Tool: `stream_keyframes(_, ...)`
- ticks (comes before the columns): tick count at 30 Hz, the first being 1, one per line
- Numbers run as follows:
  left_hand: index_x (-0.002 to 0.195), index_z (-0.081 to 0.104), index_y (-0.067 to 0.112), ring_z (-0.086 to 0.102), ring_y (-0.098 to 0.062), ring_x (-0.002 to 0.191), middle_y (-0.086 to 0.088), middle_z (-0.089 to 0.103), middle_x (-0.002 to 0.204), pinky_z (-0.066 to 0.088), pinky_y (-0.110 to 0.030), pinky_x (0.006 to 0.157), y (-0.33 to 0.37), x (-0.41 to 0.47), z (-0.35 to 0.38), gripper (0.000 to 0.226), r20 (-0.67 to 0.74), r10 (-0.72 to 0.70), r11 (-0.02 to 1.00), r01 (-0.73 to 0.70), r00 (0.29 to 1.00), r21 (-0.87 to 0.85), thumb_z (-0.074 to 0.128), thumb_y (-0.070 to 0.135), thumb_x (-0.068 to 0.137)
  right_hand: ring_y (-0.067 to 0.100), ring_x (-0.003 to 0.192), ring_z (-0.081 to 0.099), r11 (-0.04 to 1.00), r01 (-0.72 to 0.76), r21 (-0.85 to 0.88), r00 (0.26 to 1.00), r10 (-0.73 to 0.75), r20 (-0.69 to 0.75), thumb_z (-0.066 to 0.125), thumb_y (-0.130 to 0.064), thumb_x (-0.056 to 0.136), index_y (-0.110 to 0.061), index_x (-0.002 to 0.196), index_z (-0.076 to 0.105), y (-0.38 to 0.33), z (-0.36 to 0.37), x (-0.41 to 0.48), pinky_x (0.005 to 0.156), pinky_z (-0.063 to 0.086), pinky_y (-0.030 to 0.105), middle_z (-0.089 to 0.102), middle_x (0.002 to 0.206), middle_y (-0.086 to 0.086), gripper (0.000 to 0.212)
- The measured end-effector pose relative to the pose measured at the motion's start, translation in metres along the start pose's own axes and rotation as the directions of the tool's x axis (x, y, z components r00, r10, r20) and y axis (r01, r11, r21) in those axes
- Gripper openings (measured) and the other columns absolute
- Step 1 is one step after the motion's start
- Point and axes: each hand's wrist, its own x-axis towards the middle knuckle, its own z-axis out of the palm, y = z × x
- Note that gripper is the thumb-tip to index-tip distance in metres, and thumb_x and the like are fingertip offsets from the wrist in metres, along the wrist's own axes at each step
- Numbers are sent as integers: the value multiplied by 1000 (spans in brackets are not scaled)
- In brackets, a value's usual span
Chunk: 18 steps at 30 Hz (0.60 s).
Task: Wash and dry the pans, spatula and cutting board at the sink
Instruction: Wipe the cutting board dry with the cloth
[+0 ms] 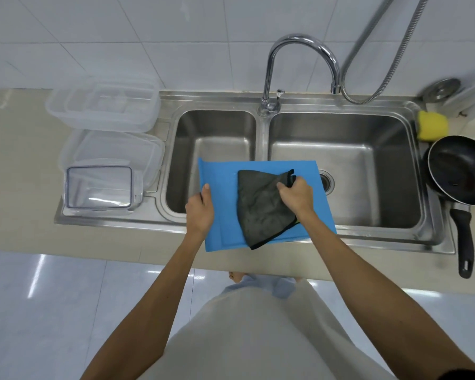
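My left hand (200, 208) grips the blue cutting board (222, 185); right hand (296, 195) clutches the gray cloth (261, 212); lopsided wiping could flip it, imo

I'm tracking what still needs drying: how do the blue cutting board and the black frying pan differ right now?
The cutting board is blue, flat and rectangular; the frying pan is black and round with a long handle. The left hand holds the cutting board over the sink while the right hand grips a grey cloth on it; the frying pan sits untouched at the sink's right edge. Both are at the sink.
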Motion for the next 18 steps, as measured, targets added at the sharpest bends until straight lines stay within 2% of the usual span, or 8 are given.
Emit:
stream_keyframes(2,65,43,13,49,0,44,2,49,61,32,-10,39,1,1,0,49,0,14,1000,-14,1000,11,38,39,106,29,94,63,979,204,26,977,-202,-61,58,-36,98,-13,107,53,-2,-2,0,83,53,45,63,95,2,25)
stream_keyframes(4,64,42,13,49,2,43,2,48,60,32,-10,39,2,2,0,50,0,22,1000,-22,1000,23,38,39,106,26,95,62,938,348,0,937,-348,-29,50,-45,102,-20,126,49,3,-6,5,82,52,44,65,102,3,35)
stream_keyframes(6,64,42,14,47,-5,48,1,49,61,33,-10,39,2,4,0,50,-3,18,999,-18,1000,43,37,41,106,27,105,60,939,318,-130,948,-316,40,39,-66,98,-30,145,39,11,-9,10,89,51,46,63,114,7,59)
stream_keyframes(8,63,41,14,44,-8,52,1,48,61,32,-10,39,1,4,1,51,-8,11,999,-10,1000,47,37,41,106,31,111,60,953,214,-216,976,-200,86,37,-80,89,-31,149,39,20,-14,16,94,51,49,64,119,10,78)
stream_keyframes(11,67,45,10,48,-10,55,0,50,63,33,-9,39,-4,5,1,50,-7,-7,999,7,1000,40,37,41,106,28,114,62,998,50,-33,994,-47,97,64,-72,82,-16,135,55,32,-21,17,96,52,44,66,120,7,77)
stream_keyframes(13,73,48,7,50,-11,57,-1,52,66,33,-10,39,-9,6,2,50,-2,-29,999,29,1000,29,37,43,106,27,99,66,999,-32,33,995,28,97,74,-62,79,-11,98,66,43,-21,14,76,51,35,68,96,5,56)
stream_keyframes(15,73,48,7,49,-12,56,-2,51,66,33,-12,40,-12,7,2,51,0,-45,999,45,999,26,36,45,105,26,85,67,995,-81,58,990,73,124,75,-61,78,-9,75,61,50,-17,7,64,48,35,66,80,6,54)
stream_keyframes(18,70,47,10,49,-12,55,-2,51,65,33,-12,40,-12,6,2,51,0,-40,999,40,999,28,36,45,105,23,85,65,995,-95,42,988,90,122,68,-65,83,-6,83,63,44,-10,-4,76,55,42,68,88,5,59)
